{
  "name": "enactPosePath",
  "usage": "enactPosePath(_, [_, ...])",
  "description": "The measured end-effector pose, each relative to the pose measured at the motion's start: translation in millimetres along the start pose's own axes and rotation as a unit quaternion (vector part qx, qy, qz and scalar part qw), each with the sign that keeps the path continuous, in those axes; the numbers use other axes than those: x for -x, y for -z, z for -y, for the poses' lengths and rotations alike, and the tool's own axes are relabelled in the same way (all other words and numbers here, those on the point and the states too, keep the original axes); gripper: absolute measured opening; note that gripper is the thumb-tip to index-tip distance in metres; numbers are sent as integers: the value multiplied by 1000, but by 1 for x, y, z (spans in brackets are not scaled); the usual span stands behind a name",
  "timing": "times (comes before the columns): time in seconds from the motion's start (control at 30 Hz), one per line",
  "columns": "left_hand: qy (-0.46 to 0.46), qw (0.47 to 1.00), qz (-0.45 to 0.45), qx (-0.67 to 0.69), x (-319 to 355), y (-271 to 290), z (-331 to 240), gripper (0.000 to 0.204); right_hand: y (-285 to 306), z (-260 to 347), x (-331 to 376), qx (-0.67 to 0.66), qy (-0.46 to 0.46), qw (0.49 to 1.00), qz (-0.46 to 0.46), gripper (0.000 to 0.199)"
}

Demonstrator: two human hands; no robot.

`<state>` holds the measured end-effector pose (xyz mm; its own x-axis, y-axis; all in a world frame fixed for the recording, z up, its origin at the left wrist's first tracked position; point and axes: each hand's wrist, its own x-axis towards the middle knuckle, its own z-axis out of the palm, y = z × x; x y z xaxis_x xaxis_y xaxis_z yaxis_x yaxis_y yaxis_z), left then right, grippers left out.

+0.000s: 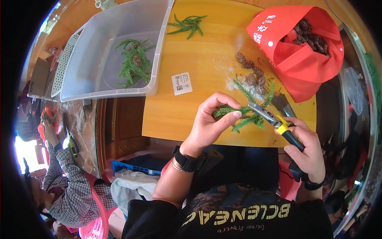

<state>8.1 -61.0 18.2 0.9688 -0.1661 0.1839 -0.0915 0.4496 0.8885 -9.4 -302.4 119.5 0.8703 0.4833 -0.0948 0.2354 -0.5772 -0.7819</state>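
Note:
Above the front part of the yellow table, my left hand pinches a green artificial pine sprig between thumb and fingers. My right hand is wrapped round the yellow-and-black handles of a pair of pliers. The metal jaws reach in among the sprig's branches, near its middle; whether they grip a stem I cannot tell. Just beyond lie several brown pine cones amid white flakes. A brush with dark bristles lies beside the pliers, partly hidden.
A clear plastic bin at the left holds green sprigs with pine cones. Another sprig and a white label lie on the table. A red bag of cones stands far right. A co-worker sits at the left.

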Motion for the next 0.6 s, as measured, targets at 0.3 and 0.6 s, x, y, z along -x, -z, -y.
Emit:
enactPosePath(0.3, [-52, 999, 7, 10, -4, -2, 2, 13, -5, 0, -5, 19, 27, 999, -31, 29])
enactPosePath(0.6, [-97, 992, -3, -87, -3, -7, 3, 12, 0, 8, -16, -9, 5, 999, 32, 30])
